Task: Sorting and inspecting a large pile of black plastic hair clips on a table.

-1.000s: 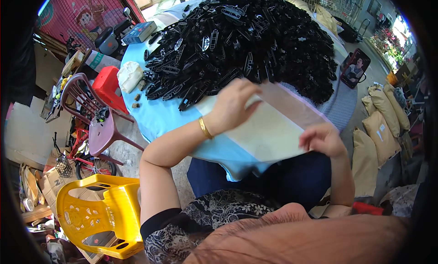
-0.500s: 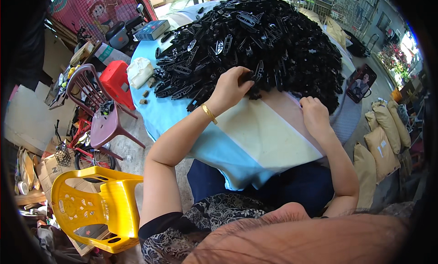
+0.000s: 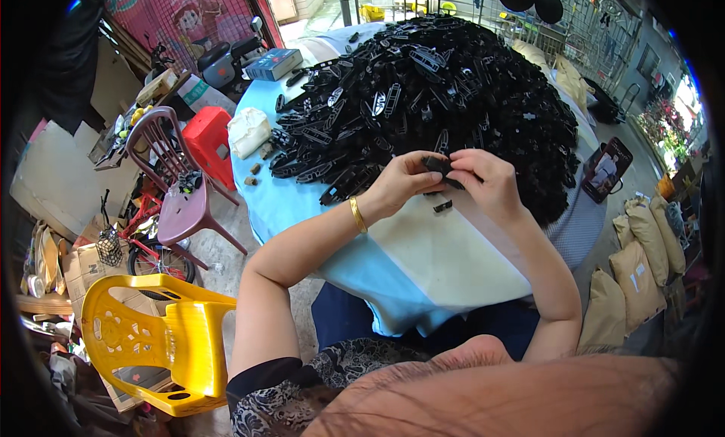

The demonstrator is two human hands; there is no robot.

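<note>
Seen from above, looking down over a round tabletop (image 3: 279,203) covered in light blue cloth. Both hands raised together at the near edge of a large heap of black plastic clips (image 3: 445,90) filling the far half of the tabletop. Left hand (image 3: 400,184), gold bangle (image 3: 357,215) at the wrist, curled with thumb and fingertips pinched on the left end of one black clip (image 3: 442,167). Right hand (image 3: 483,179) likewise closed, fingers bent over the right end of the same clip. Clip held just above the cloth, between the two hands, touching both, right beside the heap's near rim. One small black piece (image 3: 443,206) left lying loose on the cloth just below the held clip. Pale sheet (image 3: 453,263) spread on the near part of the tabletop under the forearms.

To the left on the cloth: crumpled white bag (image 3: 248,130) and a few small brown bits (image 3: 253,173); blue box (image 3: 273,63) at the far left rim. On the floor at left: purple plastic chair (image 3: 177,188), red stool (image 3: 208,135), yellow plastic chair (image 3: 155,343) nearest the viewer. At right: tan sacks (image 3: 642,263) stacked on the ground.
</note>
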